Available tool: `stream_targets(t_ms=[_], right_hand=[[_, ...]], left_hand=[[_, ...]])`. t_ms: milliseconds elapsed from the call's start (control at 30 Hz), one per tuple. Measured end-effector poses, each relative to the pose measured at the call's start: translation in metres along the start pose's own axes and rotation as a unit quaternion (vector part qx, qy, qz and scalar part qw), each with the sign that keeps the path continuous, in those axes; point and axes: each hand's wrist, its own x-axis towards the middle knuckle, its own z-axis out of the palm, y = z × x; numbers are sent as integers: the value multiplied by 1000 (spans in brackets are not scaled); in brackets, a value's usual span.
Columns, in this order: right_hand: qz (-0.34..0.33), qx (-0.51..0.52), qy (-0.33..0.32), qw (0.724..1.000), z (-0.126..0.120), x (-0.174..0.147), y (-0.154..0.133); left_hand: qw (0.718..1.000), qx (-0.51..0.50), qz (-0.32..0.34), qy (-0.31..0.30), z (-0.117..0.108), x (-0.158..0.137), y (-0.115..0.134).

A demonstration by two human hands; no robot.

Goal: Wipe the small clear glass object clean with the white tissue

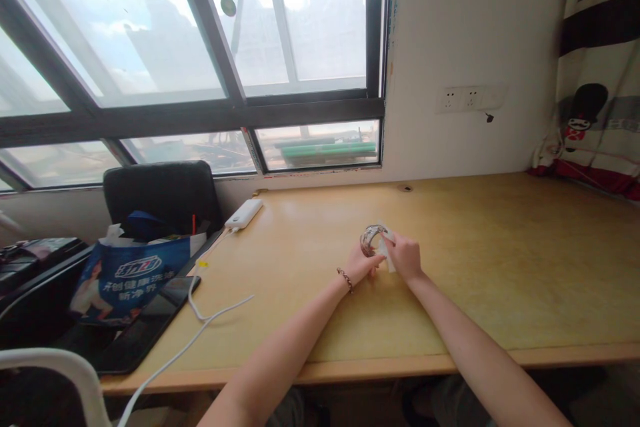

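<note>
Above the wooden desk (300, 293), my left hand (359, 263) is closed around a shiny silvery-brown ring (369, 235), bangle-like in shape; its exact kind is too small to make out. A beaded bracelet (345, 279) circles my left wrist. In my right hand (406, 256), the fingers pinch a thin white tissue (388, 260) against the ring's right side. Part of the tissue hangs down between the two hands. My fingers hide the lower part of the ring.
A white power bank (245, 214) lies at the desk's far left, with a white cable (200, 327) trailing over the left edge. Beyond that edge are a blue bag (130, 280), a black tablet-like panel (155, 320) and a black chair (163, 193). A wall and window stand behind.
</note>
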Motion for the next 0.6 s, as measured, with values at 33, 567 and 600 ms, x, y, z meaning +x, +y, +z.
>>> stream_targets(t_ms=[33,567,600], right_hand=[[-14,15,2,1000,-2,0,-1],[212,259,-62,940,31,7,8],[227,273,-66,933,33,6,8]], left_hand=[[1000,-13,-16,-1,-1,0,0],[992,70,72,76,-6,-2,1],[988,96,92,79,-6,-3,2]])
